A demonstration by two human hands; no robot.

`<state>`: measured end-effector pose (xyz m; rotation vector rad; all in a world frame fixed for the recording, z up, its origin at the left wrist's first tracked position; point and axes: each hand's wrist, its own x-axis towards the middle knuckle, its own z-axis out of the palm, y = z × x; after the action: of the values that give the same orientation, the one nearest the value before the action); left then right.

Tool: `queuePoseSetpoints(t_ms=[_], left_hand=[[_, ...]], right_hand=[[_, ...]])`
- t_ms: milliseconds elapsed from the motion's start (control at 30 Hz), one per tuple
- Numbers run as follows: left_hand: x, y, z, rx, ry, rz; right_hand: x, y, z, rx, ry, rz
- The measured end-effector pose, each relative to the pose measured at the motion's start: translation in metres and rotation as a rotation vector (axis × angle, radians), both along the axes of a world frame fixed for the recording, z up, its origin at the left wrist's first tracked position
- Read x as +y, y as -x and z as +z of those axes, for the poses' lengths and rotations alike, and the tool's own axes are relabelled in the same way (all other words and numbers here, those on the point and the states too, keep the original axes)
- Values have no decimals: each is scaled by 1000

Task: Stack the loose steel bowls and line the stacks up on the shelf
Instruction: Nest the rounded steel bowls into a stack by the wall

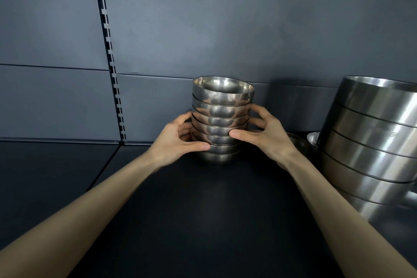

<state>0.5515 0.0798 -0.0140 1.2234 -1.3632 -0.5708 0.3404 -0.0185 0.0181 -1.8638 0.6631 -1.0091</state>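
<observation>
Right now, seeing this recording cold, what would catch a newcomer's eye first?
First the stack of small steel bowls standing in the middle of the dark shelf, gripped by the left hand and right hand from either side. Next, the stack of larger steel bowls looming at the right edge, with a loose bowl partly hidden between it and the right hand.

2 hands in frame: left hand, right hand. 2 stacks: small stack, roughly 7 bowls; large stack, about 6. 2 loose bowls behind.
</observation>
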Motion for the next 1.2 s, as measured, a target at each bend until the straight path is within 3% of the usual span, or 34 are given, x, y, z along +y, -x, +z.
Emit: queuePoseSetpoints(t_ms=[767,1200], left_hand=[[9,5,4,-64,19,26],[65,-18,7,-65,-34,159]], right_hand=[[1,-1,-1,9,-78,45],[25,-42,-1,29,-116,186]])
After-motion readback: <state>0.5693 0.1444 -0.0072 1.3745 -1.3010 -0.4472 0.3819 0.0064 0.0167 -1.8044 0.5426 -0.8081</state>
